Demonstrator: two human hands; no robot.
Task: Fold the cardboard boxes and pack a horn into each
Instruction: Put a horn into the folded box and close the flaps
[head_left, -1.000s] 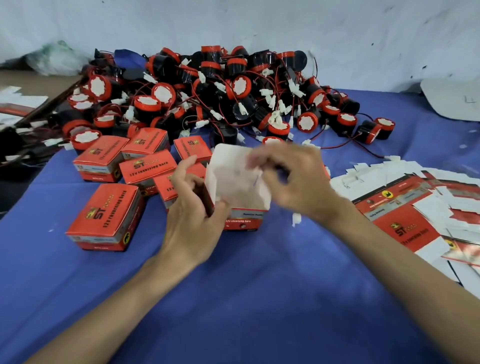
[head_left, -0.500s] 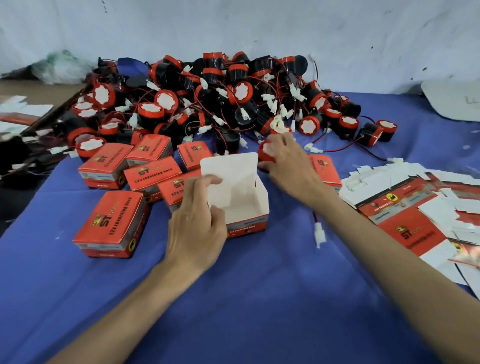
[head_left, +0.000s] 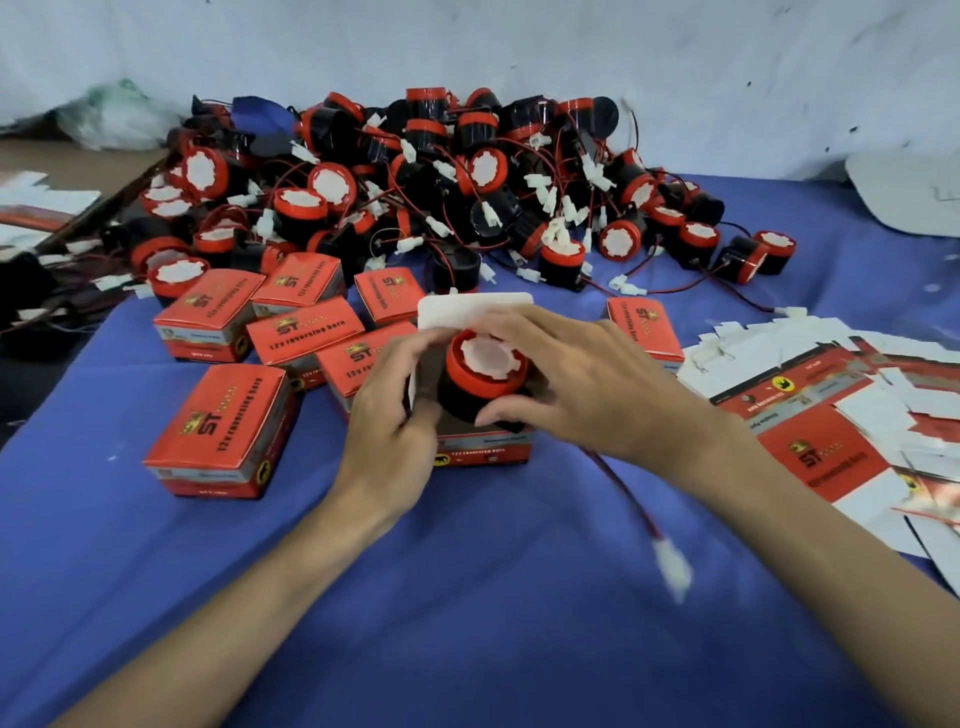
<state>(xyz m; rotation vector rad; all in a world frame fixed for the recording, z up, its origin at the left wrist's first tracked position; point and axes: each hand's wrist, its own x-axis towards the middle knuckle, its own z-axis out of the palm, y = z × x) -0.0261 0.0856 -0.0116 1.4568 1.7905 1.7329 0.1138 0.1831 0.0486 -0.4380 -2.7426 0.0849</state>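
An open red and white cardboard box (head_left: 485, 451) stands on the blue cloth in the middle, its white lid flap (head_left: 475, 310) raised at the back. My right hand (head_left: 587, 382) grips a black horn with a red rim and white face (head_left: 485, 371), held at the box's opening. The horn's red wire and white plug (head_left: 670, 566) trail out to the right, blurred. My left hand (head_left: 392, 421) holds the box's left side.
A big pile of loose horns (head_left: 441, 192) with tangled wires lies at the back. Several closed red boxes (head_left: 221, 428) sit left of the open box, one more box (head_left: 644, 327) to its right. Flat unfolded boxes (head_left: 831, 415) lie spread at the right.
My right hand reached back to the pile, took a horn and brought it to the open box. My left hand stayed at the box's left side.
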